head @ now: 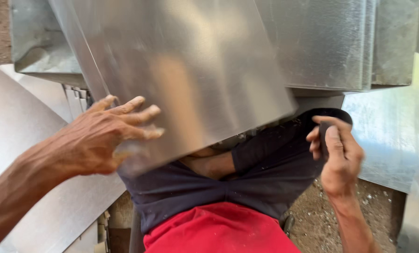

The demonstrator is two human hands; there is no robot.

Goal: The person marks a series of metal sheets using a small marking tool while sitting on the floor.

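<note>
Bent galvanized sheet (181, 70) fills centre frame, tilted over the lap, its lower edge toward 6 o'clock. Left hand (106, 138) at 9 o'clock presses on it with fingers (141, 117) spread flat, probably to steady it. Right hand (338, 154) at 3 o'clock is curled loosely around a dark tool (324, 133), off the sheet; more flat sheets (392, 136) lie around.

Bare dirt floor (312, 225) strewn with pale chips and metal shavings shows at lower right and at the top left corner; flat galvanised sheets (17, 136) lie over it on both sides, gleaming in bright daylight, with folded panels (340, 42) stacked behind
</note>
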